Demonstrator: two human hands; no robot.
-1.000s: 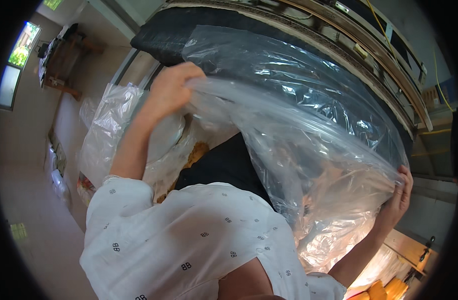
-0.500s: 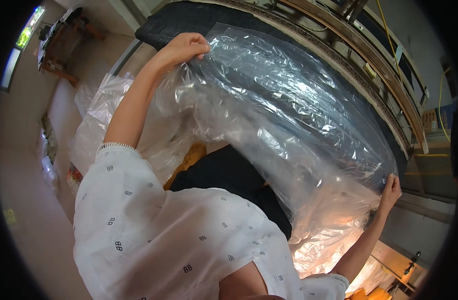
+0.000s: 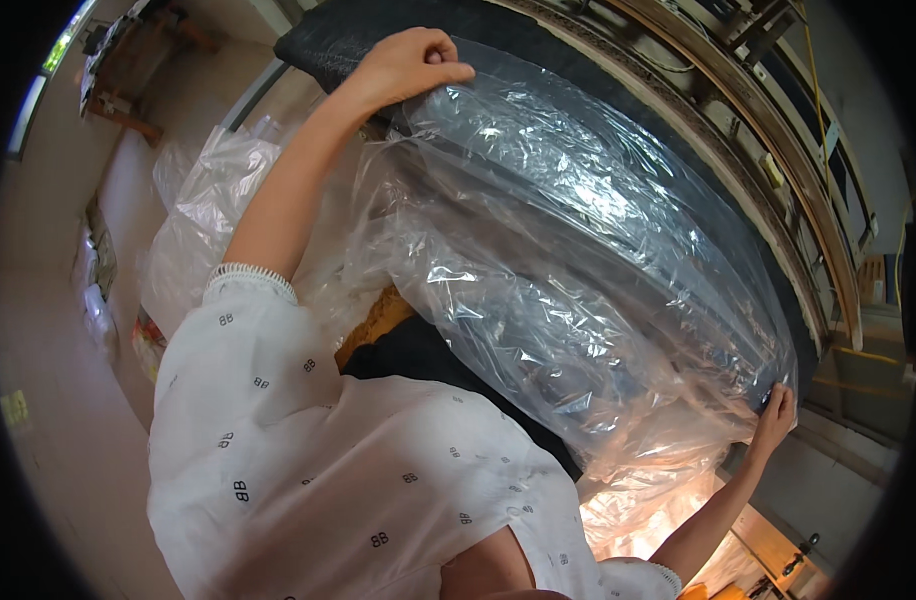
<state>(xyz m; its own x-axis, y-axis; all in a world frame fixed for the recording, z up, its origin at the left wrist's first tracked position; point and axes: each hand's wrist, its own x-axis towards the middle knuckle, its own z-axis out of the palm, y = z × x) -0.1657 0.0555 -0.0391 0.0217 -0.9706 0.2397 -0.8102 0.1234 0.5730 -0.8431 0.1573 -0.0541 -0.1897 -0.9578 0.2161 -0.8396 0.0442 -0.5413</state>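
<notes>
A wide sheet of clear, wrinkled plastic film (image 3: 578, 195) lies across a dark padded surface (image 3: 328, 42) and drapes down toward my lap. At the far left, my left hand (image 3: 410, 68) has its fingers curled at the film's upper edge, with the thumb stretched along it. My right hand (image 3: 775, 418) pinches the film's right-hand end, low on the right side. Between the hands the film is spread over the dark surface, while its loose near part hangs in bright folds.
A wooden frame with rails (image 3: 778, 130) runs along the far side of the dark surface. More crumpled clear plastic (image 3: 203, 215) hangs at the left. An orange-brown seat (image 3: 378, 325) shows beside my dark trousers. Glowing plastic folds (image 3: 648, 510) lie at the lower right.
My left hand has moved right and farther away along the film's edge. My right hand has come slightly nearer. The film's near part has billowed and spread lower over my lap.
</notes>
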